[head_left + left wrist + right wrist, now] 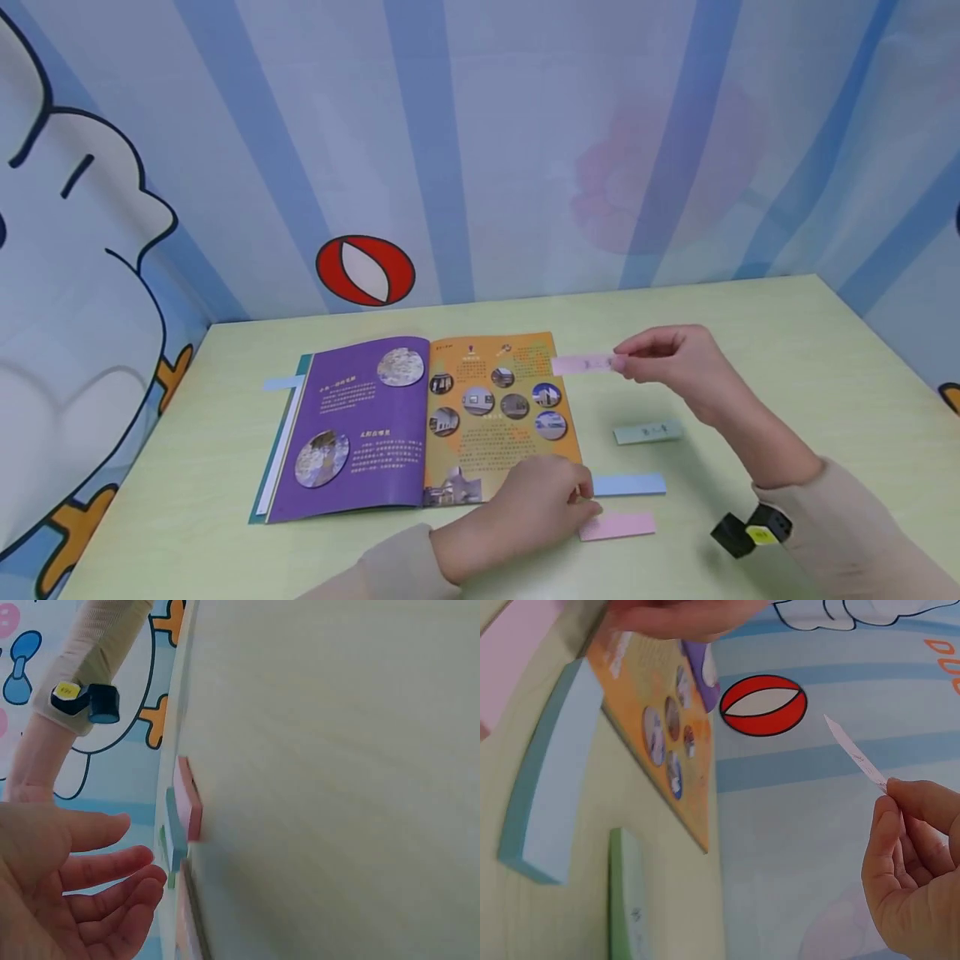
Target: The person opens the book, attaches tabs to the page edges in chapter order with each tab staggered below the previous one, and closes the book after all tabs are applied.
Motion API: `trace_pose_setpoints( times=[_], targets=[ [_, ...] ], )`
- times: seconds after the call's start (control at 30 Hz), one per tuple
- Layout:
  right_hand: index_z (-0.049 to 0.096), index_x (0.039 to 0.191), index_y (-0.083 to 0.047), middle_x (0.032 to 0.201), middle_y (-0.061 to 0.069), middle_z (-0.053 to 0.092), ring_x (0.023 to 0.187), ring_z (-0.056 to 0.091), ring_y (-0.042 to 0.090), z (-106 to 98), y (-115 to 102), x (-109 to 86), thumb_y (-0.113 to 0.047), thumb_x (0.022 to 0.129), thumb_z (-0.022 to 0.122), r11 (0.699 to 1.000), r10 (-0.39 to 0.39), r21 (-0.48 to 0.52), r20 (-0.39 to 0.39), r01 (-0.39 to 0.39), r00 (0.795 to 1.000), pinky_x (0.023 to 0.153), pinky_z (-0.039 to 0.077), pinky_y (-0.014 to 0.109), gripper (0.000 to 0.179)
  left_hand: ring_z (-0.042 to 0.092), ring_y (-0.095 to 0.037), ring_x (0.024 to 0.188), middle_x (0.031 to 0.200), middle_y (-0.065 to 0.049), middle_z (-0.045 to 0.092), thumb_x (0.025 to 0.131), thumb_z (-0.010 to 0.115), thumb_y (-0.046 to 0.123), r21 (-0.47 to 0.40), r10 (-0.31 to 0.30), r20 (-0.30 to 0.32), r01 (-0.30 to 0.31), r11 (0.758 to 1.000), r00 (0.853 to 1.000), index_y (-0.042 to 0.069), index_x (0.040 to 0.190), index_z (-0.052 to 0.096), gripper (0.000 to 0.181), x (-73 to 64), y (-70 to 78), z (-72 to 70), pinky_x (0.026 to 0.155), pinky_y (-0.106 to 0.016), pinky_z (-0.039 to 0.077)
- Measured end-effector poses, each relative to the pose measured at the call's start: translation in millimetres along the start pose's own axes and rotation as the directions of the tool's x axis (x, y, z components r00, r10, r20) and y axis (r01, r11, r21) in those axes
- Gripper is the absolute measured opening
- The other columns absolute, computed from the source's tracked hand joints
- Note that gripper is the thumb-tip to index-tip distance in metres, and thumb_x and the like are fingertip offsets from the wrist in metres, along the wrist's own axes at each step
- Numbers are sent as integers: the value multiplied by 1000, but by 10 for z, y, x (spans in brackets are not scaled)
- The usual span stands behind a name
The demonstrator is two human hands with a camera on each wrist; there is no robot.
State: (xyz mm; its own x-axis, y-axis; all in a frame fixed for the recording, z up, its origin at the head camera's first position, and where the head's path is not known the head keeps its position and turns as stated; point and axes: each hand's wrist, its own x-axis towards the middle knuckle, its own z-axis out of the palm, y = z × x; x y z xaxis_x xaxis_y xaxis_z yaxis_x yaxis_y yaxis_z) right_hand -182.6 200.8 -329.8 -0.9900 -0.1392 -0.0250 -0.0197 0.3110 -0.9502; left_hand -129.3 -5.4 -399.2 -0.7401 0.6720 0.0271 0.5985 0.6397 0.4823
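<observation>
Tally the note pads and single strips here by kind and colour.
Pink pad: 1
Blue pad: 1
Green pad: 1
Pink strip, in the right hand: 1
Blue strip, at the book's left edge: 1
Total: 5

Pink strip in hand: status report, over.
Right grip pinching pink strip at one end. Left grip empty, near pink pad. Nothing visibly in the way.
</observation>
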Motion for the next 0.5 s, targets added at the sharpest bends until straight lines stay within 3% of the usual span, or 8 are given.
trace_pose_setpoints(
  times=[0.2,0.27,0.33,0.4,0.5],
  targets=[
    [62,107,13,81,-4,68,76,64,13,-23,152,127,-15,83,71,999,38,-11,43,-38,998,73,53,29,38,46,-1,58,66,12,56,87,65,23,27,-42,-100,45,999,994,17,82,72,10,44,-115,-158,50,-15,36],
    [61,108,14,83,-3,69,77,65,13,-21,212,179,-14,83,71,998,54,-11,51,-54,997,75,53,31,39,52,-5,67,76,8,62,86,66,24,85,-43,-140,55,995,989,16,87,73,11,64,-153,-212,54,-16,40],
    [61,109,13,86,-2,69,79,66,15,-11,265,230,-14,83,71,997,83,-14,52,-82,995,77,53,33,39,58,-13,83,92,2,67,85,67,27,142,-56,-159,79,987,986,14,97,72,17,89,-188,-257,64,-23,48],
    [62,109,12,88,-1,68,81,66,17,2,316,276,-14,83,71,994,108,-19,51,-107,993,78,53,34,38,56,-24,103,112,-4,64,86,67,31,192,-85,-153,114,975,985,13,110,68,30,109,-222,-287,79,-35,50],
    [62,110,10,90,1,68,81,65,18,30,376,341,-14,83,71,988,156,-22,45,-155,987,79,53,34,37,45,-32,122,133,-11,52,87,64,35,212,-146,-113,167,963,983,9,127,57,48,144,-279,-301,95,-51,41]
  ],
)
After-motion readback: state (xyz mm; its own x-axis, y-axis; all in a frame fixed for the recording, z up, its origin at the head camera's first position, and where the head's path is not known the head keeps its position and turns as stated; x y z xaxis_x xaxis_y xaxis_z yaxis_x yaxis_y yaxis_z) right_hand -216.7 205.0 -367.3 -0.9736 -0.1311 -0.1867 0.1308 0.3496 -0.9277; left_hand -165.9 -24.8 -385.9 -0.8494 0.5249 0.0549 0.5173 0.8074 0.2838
